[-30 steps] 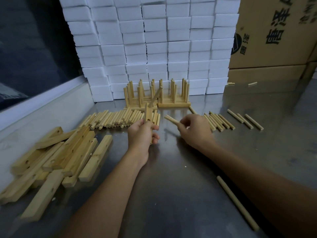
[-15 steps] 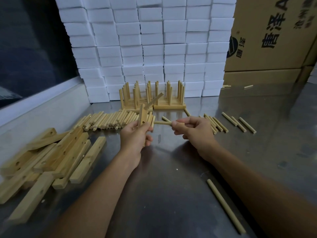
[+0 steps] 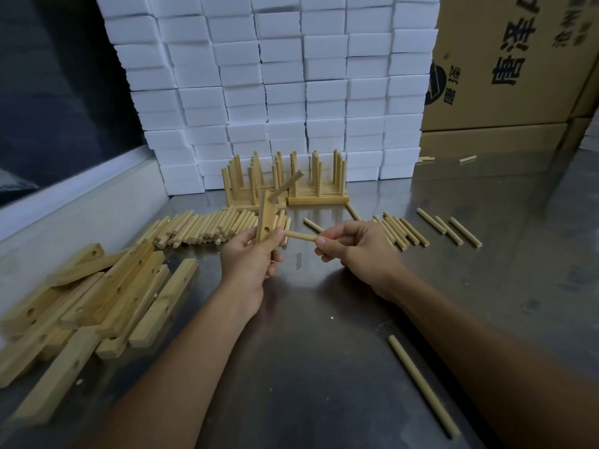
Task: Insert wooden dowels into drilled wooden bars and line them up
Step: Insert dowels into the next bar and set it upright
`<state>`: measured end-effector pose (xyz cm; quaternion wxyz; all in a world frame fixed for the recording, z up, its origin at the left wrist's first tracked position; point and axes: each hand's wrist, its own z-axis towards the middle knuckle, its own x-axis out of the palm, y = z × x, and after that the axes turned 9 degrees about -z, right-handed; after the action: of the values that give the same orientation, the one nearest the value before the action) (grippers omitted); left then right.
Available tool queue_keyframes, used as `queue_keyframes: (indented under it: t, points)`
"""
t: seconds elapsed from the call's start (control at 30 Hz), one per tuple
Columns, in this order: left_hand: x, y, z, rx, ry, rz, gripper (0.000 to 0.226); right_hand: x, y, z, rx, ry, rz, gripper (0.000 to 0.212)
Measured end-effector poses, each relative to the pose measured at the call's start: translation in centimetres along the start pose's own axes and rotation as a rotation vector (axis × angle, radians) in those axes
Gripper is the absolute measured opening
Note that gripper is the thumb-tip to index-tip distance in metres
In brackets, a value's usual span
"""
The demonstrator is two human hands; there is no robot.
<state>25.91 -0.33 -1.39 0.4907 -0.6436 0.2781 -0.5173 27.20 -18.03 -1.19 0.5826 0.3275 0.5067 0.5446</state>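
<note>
Dowel (image 3: 299, 235) in the person's right hand (image 3: 355, 251), pinched between thumb and fingertips and lying roughly level, its free end just beside the bar (image 3: 266, 218). The left hand (image 3: 251, 259) has its fingers wrapped round the lower part of that bar, holding it upright above the steel table (image 3: 324, 335). One peg (image 3: 287, 186) already sticks out near the top at a slant, and an open hole (image 3: 266, 228) sits lower down, facing the incoming dowel. Honestly, the trick here looks like squaring the tip to that hole before pushing and keeping the bar from twisting in the grip, otherwise it'll probably jam crooked.

There's only the one head view, so that's it for angles. Around them: a pile of drilled bars (image 3: 107, 299) at the left, a row of loose dowels (image 3: 207, 228) behind the hands, more dowels (image 3: 405, 230) at the right, a stray one (image 3: 421, 384) near the right forearm. Finished racks (image 3: 285, 186) stand in a line at the back against stacked white foam blocks (image 3: 291, 85), cardboard boxes (image 3: 518, 59) beside those.
</note>
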Motion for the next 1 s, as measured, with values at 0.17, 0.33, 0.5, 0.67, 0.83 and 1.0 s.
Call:
queue_keyframes:
  t: [0.17, 0.33, 0.5, 0.67, 0.83, 1.0]
  points:
    - [0.0, -0.1, 0.1, -0.031, 0.003, -0.026, 0.005, 0.2, -0.3, 0.0, -0.048, -0.005, -0.054, 0.006]
    - [0.0, -0.2, 0.1, -0.034, 0.007, -0.049, 0.010, 0.2, -0.1, -0.1, -0.059, -0.038, -0.044, 0.007]
    - [0.0, -0.3, 0.0, -0.048, 0.055, -0.077, 0.016, 0.2, 0.0, -0.2, -0.068, -0.077, -0.024, 0.010]
    - [0.0, -0.3, -0.2, -0.021, 0.098, -0.023, 0.021, 0.2, -0.2, -0.1, -0.095, -0.082, -0.103, 0.008]
    - [-0.1, -0.2, -0.2, 0.002, 0.088, -0.009, 0.021, 0.6, 0.3, -0.2, -0.311, -0.179, -0.493, 0.012]
    - [-0.1, 0.0, -0.2, 0.024, 0.082, 0.014, 0.022, 0.4, 1.9, -0.6, -0.647, -0.246, -0.823, 0.016]
